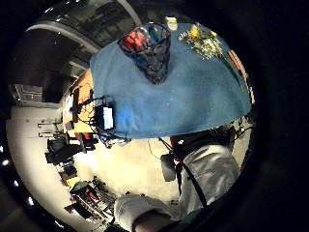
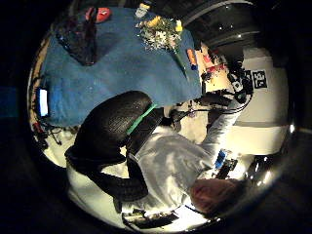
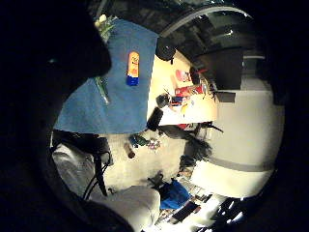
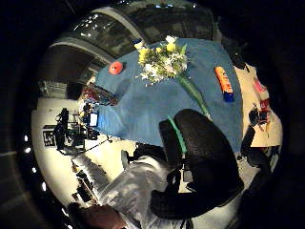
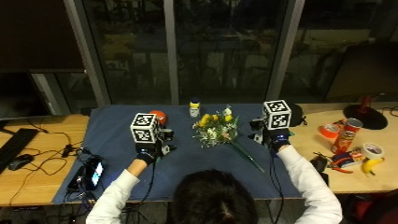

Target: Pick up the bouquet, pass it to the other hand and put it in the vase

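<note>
The bouquet [image 5: 214, 130] of yellow and white flowers lies on the blue cloth [image 5: 187, 163] in the middle of the table, its green stems pointing toward the person's right. It also shows in the palm views as the bouquet [image 4: 164, 59] and the bouquet [image 2: 158, 31]. The dark patterned vase [image 1: 149, 48] stands upright on the cloth near my left hand; a marker cube hides it in the outside view. My left hand [image 5: 149, 151] hovers left of the flowers and holds nothing. My right hand [image 5: 275, 139] hovers beside the stems, holding nothing either.
A small bottle [image 5: 195, 108] and a red round object [image 5: 159, 115] stand behind the bouquet. An oblong tube [image 4: 223, 83] lies beside the stems. A phone [image 5: 93, 172] sits at the cloth's left edge. A can [image 5: 348, 135], tape rolls [image 5: 372, 150] and a banana [image 5: 368, 165] lie right.
</note>
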